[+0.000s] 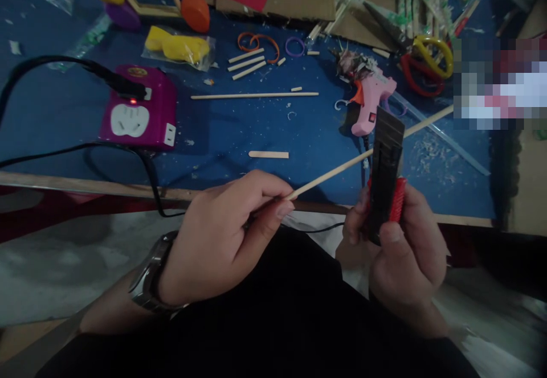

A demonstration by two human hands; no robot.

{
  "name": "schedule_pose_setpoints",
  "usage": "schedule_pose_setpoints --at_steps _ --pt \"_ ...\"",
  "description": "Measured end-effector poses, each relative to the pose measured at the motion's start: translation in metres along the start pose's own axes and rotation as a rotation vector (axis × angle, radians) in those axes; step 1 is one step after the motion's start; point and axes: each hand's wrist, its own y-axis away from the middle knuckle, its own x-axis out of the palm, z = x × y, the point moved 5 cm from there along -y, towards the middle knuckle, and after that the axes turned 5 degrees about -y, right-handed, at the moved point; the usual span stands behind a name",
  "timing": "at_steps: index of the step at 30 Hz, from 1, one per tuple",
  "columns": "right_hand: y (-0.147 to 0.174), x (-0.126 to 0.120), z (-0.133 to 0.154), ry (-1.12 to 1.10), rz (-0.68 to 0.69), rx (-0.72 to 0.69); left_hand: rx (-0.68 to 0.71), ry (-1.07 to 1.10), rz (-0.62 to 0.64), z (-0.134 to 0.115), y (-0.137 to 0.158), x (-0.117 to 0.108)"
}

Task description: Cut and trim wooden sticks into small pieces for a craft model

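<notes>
My left hand (pixel 231 230), with a watch on its wrist, pinches the near end of a long thin wooden stick (pixel 329 175) between thumb and fingers. The stick slants up to the right, off the table surface. My right hand (pixel 405 247) is closed around a red and black snap-off cutter knife (pixel 384 179). Its broad dark blade (pixel 388 127) points upward and crosses in front of the stick; whether it touches the wood I cannot tell. Below the stick on the blue table (pixel 222 127) lies a short flat wooden piece (pixel 268 155) with one rounded end.
A pink glue gun (pixel 370 105) lies behind the knife, near scissors (pixel 427 65). At left stands a purple power socket block (pixel 139 107) with black cables. Another stick (pixel 254 95), short cut pieces (pixel 249 70) and bagged yellow material (pixel 177 46) lie further back. Cardboard (pixel 273 2) is behind.
</notes>
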Motion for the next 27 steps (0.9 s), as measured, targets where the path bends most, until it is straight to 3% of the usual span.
schedule_pose_setpoints --at_steps 4,13,25,27 --pt "-0.006 -0.001 -0.006 -0.166 -0.091 0.069 0.013 0.024 0.0 0.002 -0.002 0.002" --pt "-0.046 -0.02 -0.003 -0.258 -0.368 -0.146 -0.022 0.156 0.085 0.004 -0.008 0.005" --pt "-0.061 -0.036 -0.006 -0.222 -0.366 -0.256 0.047 0.157 0.073 0.005 -0.007 -0.002" --pt "-0.062 -0.039 -0.008 -0.205 -0.438 -0.235 0.057 0.165 0.066 0.005 -0.008 -0.003"
